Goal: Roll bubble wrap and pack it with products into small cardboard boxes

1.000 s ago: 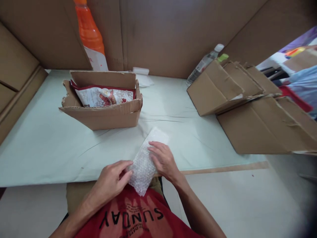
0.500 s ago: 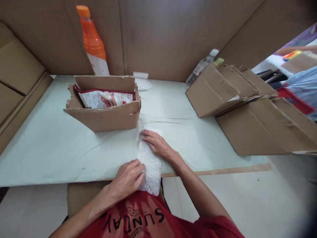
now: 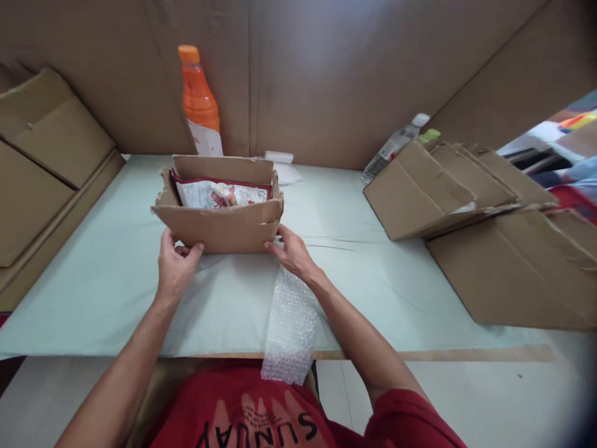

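Note:
An open cardboard box (image 3: 224, 229) is gripped near its base from both sides. My left hand (image 3: 176, 261) is closed on its lower left corner, the thumb on the front face. At the lower right corner, my right hand (image 3: 293, 252) pinches it the same way. Inside the box stands a printed packet (image 3: 219, 194), white with a dark red edge; its lower part is hidden. A strip of bubble wrap (image 3: 290, 323) lies below my right hand and hangs over the table's front edge.
An orange bottle (image 3: 200, 99) stands behind the box, beside a white roll (image 3: 278, 157). Cardboard boxes (image 3: 513, 267) sit tilted at the right, with a clear bottle (image 3: 396, 146) behind them. More cardboard (image 3: 56, 137) lines the left side of the table (image 3: 354, 298).
Both hands have left the bubble wrap and moved forward to take hold of the cardboard box. The bubble wrap stays at the table's front edge. The camera view has shifted.

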Available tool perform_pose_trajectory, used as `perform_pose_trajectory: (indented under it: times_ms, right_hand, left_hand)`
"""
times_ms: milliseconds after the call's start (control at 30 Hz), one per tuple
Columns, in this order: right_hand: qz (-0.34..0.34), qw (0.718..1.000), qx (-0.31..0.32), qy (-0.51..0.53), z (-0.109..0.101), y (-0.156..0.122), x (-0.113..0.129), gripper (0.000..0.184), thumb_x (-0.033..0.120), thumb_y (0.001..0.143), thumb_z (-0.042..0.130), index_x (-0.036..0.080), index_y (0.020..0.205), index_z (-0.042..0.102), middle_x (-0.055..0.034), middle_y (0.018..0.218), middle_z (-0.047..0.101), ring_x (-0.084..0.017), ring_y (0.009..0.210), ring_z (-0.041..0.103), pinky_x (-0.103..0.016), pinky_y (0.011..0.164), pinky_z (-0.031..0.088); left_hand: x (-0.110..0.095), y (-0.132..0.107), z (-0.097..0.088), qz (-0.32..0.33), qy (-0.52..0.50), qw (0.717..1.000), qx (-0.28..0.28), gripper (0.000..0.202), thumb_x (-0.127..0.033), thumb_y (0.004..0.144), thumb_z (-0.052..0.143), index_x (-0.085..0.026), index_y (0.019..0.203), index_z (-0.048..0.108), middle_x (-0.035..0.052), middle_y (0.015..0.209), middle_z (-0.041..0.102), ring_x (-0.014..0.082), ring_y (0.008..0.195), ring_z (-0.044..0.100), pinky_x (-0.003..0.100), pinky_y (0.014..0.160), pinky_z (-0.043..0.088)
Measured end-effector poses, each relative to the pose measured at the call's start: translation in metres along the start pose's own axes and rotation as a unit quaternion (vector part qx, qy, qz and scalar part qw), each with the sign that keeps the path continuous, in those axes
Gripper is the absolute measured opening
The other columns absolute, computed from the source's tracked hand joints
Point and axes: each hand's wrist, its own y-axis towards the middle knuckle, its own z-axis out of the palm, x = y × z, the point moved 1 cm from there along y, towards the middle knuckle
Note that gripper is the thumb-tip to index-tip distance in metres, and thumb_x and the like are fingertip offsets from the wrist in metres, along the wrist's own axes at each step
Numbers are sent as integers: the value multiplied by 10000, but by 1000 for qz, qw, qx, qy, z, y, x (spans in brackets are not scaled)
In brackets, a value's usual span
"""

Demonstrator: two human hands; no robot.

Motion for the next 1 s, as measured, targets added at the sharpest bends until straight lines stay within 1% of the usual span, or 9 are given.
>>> perform_pose_trajectory:
  times_ms: [167, 300, 367, 433, 500, 567, 667, 867, 1000]
  right_hand:
    - [9, 1000, -6, 25, -4, 35, -11, 508, 264, 865, 579, 173, 1363, 552, -93, 1272, 704, -260, 1094, 670, -429, 972, 539]
    - [9, 1000, -13, 4, -21, 22, -28, 526, 335, 895, 597, 186, 1396, 542, -117, 1334, 674, -269, 1168, 650, -457, 998, 528]
    - [10, 999, -24, -42, -34, -4, -38, 492, 384, 908, 609, 200, 1364, 583, -129, 1357, 660, -284, 1213, 630, -483, 1027, 506]
    - [20, 994, -22, -106, -43, -35, -49, 434, 404, 886, 651, 201, 1270, 654, -145, 1360, 656, -322, 1246, 610, -530, 1057, 472]
    - [26, 986, -13, -165, -45, -63, -57, 366, 376, 838, 708, 193, 1155, 702, -164, 1367, 647, -363, 1261, 592, -569, 1058, 451]
    - [18, 981, -10, -194, -41, -81, -58, 245, 313, 824, 707, 199, 1041, 715, -157, 1365, 647, -367, 1255, 591, -565, 1030, 459]
    - [-9, 982, -10, -187, -29, -85, -45, 76, 231, 858, 628, 222, 906, 686, -113, 1289, 691, -311, 1206, 619, -500, 981, 481]
    - [-65, 982, -14, -174, 7, -43, -4, 83, 186, 894, 579, 231, 899, 648, -79, 1165, 737, -262, 1097, 648, -423, 947, 463]
    - [-47, 980, -25, -191, 34, -5, 9, 109, 163, 884, 563, 202, 889, 664, -119, 998, 751, -304, 981, 643, -445, 914, 441]
  left_hand:
    - [0, 29, 23, 10, 4, 1000, 15, 704, -271, 718, 726, -188, 1369, 471, 92, 1246, 624, 64, 622, 561, 248, 661, 501]
    - [-1, 25, 17, 7, 25, 1000, -5, 802, -264, 738, 710, -173, 1469, 394, 168, 1410, 546, 101, 734, 612, 253, 672, 508]
    - [0, 1, 7, 18, 44, 999, -11, 788, -288, 769, 696, -174, 1486, 391, 170, 1412, 554, 134, 826, 636, 255, 680, 514]
    - [1, -37, -2, 36, 60, 997, 34, 655, -319, 819, 657, -159, 1428, 477, 129, 1220, 671, 154, 818, 644, 263, 678, 524]
    - [2, -83, -4, 63, 79, 981, 164, 397, -327, 869, 608, -164, 1230, 638, 70, 960, 727, 161, 753, 656, 264, 658, 527]
    - [1, -126, 0, 117, 77, 947, 291, 249, -276, 898, 563, -189, 1077, 712, 51, 892, 742, 165, 768, 687, 269, 713, 541]
    - [0, -170, 5, 172, 81, 914, 357, 249, -204, 913, 525, -189, 1073, 715, 37, 823, 724, 155, 729, 677, 262, 701, 529]
    - [1, -185, -11, 206, 95, 930, 288, 216, -166, 915, 531, -186, 1044, 702, 31, 773, 674, 153, 690, 654, 250, 649, 518]
    - [3, -177, -24, 249, 133, 932, 228, 264, -107, 907, 504, -192, 1075, 689, 85, 948, 702, 193, 884, 677, 293, 766, 558]
